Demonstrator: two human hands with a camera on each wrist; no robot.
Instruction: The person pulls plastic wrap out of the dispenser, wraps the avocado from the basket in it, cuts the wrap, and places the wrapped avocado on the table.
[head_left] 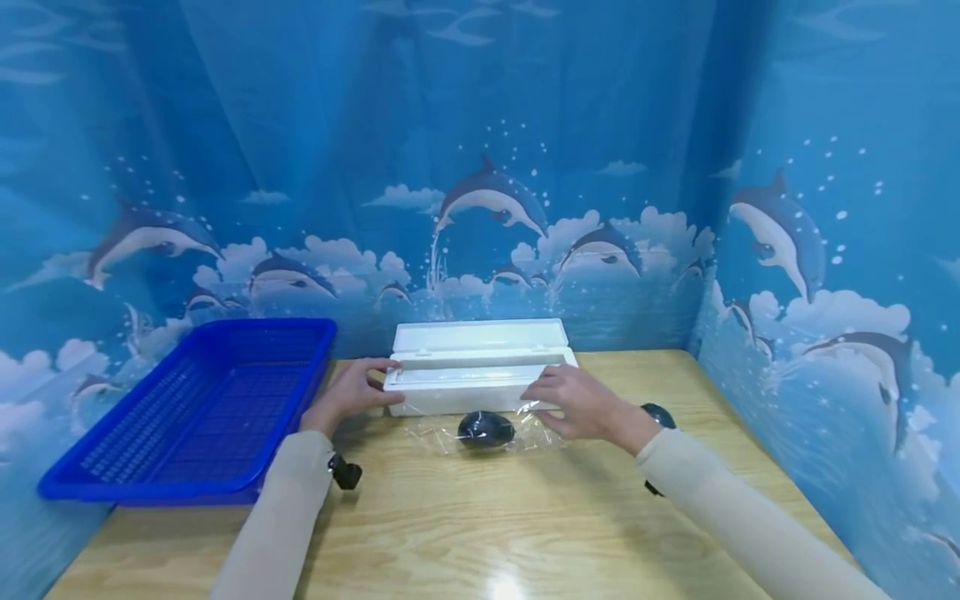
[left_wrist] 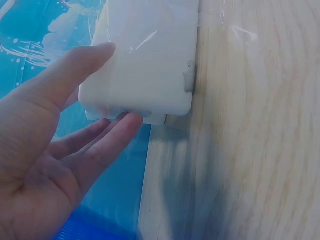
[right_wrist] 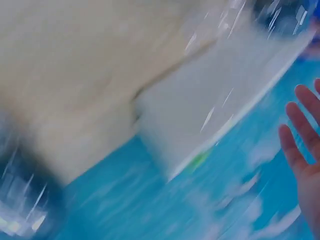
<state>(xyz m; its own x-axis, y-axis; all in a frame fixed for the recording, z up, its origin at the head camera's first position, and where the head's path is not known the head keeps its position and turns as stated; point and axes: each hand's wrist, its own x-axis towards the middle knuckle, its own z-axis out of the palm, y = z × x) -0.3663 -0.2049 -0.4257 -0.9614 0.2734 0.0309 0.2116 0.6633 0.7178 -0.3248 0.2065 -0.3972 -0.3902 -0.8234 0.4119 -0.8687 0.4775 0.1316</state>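
Note:
A long white plastic cling film box (head_left: 450,400) stands at the back of the table with its lid (head_left: 480,335) raised. My left hand (head_left: 352,392) holds its left end; in the left wrist view the thumb lies along one face and the fingertips meet the end. Clear film (head_left: 435,437) spreads from the box's front over a dark glossy oval object (head_left: 486,429). By the box's right front my right hand (head_left: 573,404) hovers beside the film, and the blurred right wrist view shows its fingers (right_wrist: 295,135) spread.
A blue plastic basket (head_left: 258,467) stands on the left of the wooden table (head_left: 450,533). Another dark rounded object (head_left: 660,414) sits at the right, partly behind my right wrist. A blue dolphin-print curtain (head_left: 337,167) hangs behind the table and on the right.

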